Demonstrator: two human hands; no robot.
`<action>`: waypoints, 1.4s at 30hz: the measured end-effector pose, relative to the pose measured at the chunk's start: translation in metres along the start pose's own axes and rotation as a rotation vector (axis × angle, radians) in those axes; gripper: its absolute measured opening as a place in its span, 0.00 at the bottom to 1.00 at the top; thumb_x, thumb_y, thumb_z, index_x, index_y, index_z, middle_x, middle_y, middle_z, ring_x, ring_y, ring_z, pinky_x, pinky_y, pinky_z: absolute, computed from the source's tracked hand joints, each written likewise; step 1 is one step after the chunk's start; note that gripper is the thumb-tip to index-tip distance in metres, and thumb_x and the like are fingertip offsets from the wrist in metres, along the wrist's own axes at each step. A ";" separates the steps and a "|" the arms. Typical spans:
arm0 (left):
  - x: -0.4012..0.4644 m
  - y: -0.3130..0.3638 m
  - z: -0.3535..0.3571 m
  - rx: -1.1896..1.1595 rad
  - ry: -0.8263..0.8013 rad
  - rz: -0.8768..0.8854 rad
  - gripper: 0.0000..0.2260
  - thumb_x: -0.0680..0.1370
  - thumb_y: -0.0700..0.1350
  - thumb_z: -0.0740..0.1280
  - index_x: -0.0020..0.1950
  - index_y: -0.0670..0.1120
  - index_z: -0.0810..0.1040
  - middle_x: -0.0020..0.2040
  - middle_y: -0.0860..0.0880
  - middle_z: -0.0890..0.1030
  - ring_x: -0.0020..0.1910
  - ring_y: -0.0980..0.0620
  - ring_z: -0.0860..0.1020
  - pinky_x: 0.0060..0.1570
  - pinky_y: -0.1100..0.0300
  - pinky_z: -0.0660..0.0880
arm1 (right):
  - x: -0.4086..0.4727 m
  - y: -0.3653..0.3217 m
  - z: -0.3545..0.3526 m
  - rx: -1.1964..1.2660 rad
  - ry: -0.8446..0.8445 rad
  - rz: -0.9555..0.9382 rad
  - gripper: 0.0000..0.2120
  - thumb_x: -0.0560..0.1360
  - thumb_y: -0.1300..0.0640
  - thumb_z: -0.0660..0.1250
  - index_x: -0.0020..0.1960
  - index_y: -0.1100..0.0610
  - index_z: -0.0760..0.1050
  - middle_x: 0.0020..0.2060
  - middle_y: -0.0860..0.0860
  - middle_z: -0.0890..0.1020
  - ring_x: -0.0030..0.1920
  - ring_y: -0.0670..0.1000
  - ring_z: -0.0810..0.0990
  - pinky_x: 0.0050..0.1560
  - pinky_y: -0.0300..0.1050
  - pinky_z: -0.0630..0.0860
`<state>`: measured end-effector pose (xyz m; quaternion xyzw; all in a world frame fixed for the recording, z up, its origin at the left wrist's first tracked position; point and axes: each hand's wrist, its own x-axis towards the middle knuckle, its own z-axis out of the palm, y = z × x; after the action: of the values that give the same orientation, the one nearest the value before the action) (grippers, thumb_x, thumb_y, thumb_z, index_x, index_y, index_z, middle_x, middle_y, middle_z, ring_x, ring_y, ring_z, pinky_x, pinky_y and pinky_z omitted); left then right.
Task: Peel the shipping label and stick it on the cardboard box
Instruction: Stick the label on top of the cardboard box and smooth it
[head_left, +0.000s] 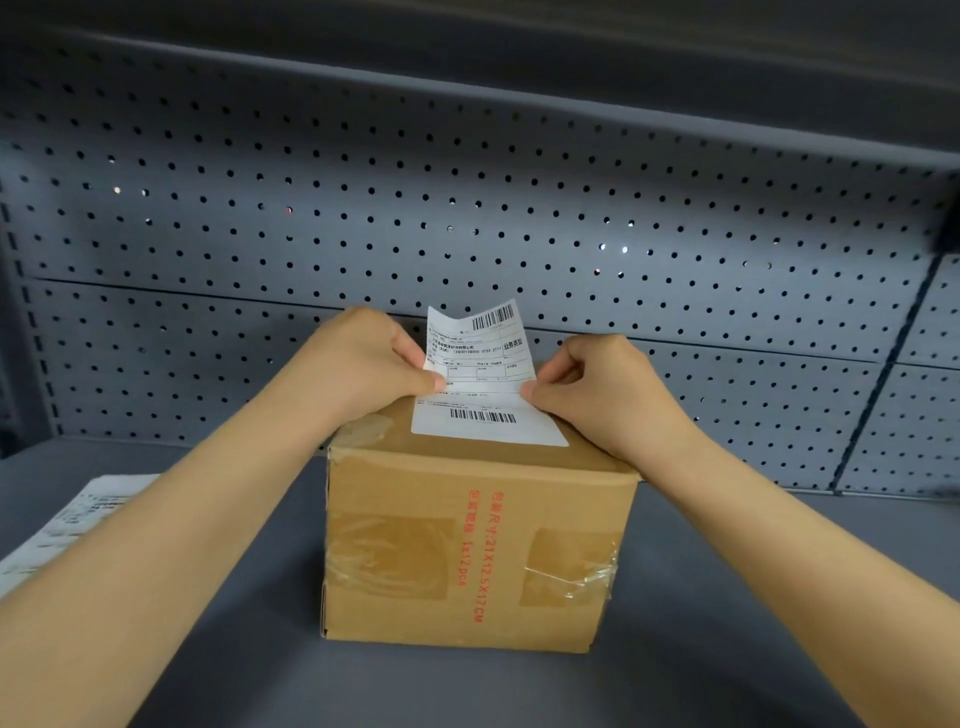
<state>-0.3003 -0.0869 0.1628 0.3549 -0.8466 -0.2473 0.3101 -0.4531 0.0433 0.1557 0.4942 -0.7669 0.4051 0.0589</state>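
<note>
A brown cardboard box (467, 551) with red print and clear tape patches stands on the grey shelf in the middle of the view. A white shipping label (480, 364) with barcodes lies with its near end flat on the box top, while its far part curls upward. My left hand (363, 358) pinches the label's left edge between thumb and fingers. My right hand (602, 384) pinches the right edge at about the same height. Both hands rest over the box's top far side.
A sheet of white printed paper (78, 514) lies on the grey shelf surface (208, 649) at the left. A grey pegboard wall (467, 208) rises right behind the box, with an upper shelf overhead.
</note>
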 end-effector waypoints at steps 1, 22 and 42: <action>0.000 0.001 0.000 0.031 0.006 0.004 0.08 0.67 0.51 0.75 0.37 0.50 0.78 0.41 0.56 0.81 0.42 0.57 0.77 0.35 0.62 0.71 | 0.000 0.000 0.000 -0.023 0.007 -0.009 0.06 0.70 0.56 0.72 0.39 0.58 0.78 0.32 0.42 0.77 0.35 0.41 0.75 0.32 0.26 0.69; -0.005 -0.013 -0.022 0.224 -0.265 0.223 0.14 0.77 0.60 0.56 0.46 0.66 0.82 0.55 0.60 0.81 0.53 0.53 0.80 0.60 0.54 0.72 | 0.008 0.006 -0.020 -0.348 -0.182 -0.276 0.15 0.71 0.60 0.60 0.42 0.47 0.84 0.45 0.46 0.86 0.60 0.45 0.75 0.74 0.52 0.50; 0.022 0.002 -0.002 0.313 -0.280 0.198 0.23 0.78 0.62 0.52 0.54 0.50 0.80 0.53 0.48 0.82 0.56 0.46 0.79 0.58 0.48 0.71 | 0.037 0.006 -0.007 -0.182 -0.372 -0.218 0.15 0.79 0.54 0.57 0.62 0.47 0.76 0.59 0.43 0.80 0.58 0.43 0.75 0.56 0.37 0.68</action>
<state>-0.3118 -0.1028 0.1729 0.2762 -0.9401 -0.1282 0.1535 -0.4788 0.0234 0.1751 0.6329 -0.7401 0.2274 0.0044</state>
